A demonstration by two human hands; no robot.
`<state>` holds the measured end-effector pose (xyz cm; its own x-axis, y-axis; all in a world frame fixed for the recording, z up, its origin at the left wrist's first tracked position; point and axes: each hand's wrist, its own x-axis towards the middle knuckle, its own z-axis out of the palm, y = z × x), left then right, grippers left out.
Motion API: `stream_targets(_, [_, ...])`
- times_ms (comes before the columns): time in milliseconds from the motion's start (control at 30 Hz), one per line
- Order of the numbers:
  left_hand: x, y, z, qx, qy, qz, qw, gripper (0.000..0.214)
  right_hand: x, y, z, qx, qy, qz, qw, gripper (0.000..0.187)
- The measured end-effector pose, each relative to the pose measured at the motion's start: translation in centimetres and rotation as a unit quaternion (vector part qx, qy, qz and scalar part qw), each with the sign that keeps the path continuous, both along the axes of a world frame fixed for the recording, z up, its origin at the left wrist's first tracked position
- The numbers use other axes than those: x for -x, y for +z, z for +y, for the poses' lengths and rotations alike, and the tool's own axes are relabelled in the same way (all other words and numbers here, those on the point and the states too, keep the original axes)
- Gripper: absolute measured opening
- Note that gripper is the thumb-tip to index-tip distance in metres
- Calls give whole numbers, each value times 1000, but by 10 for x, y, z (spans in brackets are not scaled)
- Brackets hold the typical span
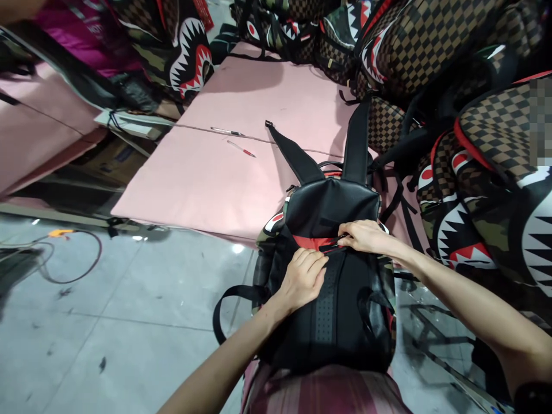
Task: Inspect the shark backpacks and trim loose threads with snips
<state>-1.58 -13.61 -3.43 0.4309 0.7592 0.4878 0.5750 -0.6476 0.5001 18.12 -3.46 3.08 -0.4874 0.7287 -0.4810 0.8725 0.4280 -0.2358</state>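
A black backpack (297,333) lies back side up, its lower part on my lap and its top against the pink table edge. Its two shoulder straps (356,144) stretch away over the table. Across the back panel a zipped pocket gapes, showing red lining (308,241). My left hand (304,278) is closed on the pocket's lower edge, fingers curled over it. With fingers pinched, my right hand (364,236) grips the zipper at the right end of the opening; the pull itself is mostly hidden.
Two pens (241,149) lie on the pink table (207,184). Checkered backpacks with shark-mouth prints (470,230) are piled at the right and back. Another person in a magenta shirt (90,40) sits at the far left. A cable (97,259) loops above the tiled floor.
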Motion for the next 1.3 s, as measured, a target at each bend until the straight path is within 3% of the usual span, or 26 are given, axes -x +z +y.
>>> stream_targets(167, [2,-5,-2,-8,-5,-9,1000,26,5,-6,4,24,17,19,999,18])
stream_targets(333, [1,-6,-1,-5,-2,-15,1000,27,6,-7,7,77,-40,53,995,16])
stream_targets(467, [2,-6,-1,0,-2,-14,1000,28,4,-4,8,70,-65,47,994,17])
stream_targets(567, [1,-5,-2,3,-1,-17,1000,29,5,-3,9,67,-61,11,996,17])
stream_targets(1067, [-1,-7,-3,4,11,-18,1000,31,7,-10,15,118,-44,74,989,13])
stream_targets(1133, [-1,-8,-3,1,10,-17,1000,31,7,-13,16,150,-51,120,980,15])
stream_targets(1200, [-1,-9,-3,0,11,-22,1000,31,6,-15,16,168,-110,201,959,20])
stream_targets(1300, [0,-10,-4,-5,10,-29,1000,33,3,-18,14,139,-207,308,918,31])
